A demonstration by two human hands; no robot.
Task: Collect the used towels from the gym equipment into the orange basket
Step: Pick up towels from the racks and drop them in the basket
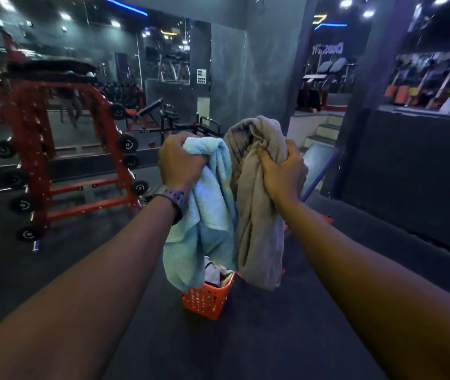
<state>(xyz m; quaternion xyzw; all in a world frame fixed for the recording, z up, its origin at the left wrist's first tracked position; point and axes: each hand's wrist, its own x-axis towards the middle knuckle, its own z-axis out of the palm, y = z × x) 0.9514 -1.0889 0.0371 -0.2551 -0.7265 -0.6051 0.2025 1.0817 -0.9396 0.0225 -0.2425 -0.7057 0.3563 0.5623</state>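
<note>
A: What do the hands hold?

B: The left hand has its fingers curled tight round the bunched top of a light blue towel. The right hand grips a beige towel the same way, with a wad of cloth rising above the fist. Both arms reach straight forward, and there is a dark watch on the left wrist.

A: Where do the towels hang?

B: Side by side, touching or nearly so along their inner edges; I cannot tell which. Their lower ends drape down over the orange basket, which stands on the dark floor in front of the person.

A: Can you see the whole basket?

B: No. Only its near corner and part of the perforated wall show. The towels cover the rest of the rim. Whether the towel ends touch the basket is not clear.

A: Anything inside it?

B: Some crumpled pale cloth shows between the two towels at the rim. How much is there is hidden.

A: And around?

B: On the left stands a red weight rack with black plates on its pegs, blurred and cut off at the frame edge. Behind it is a mirror wall, so what is real and what is reflection is hard to sort out. A bench stands further back. At the right there are steps and a dark low wall. The far shelves are too dim to read.
</note>
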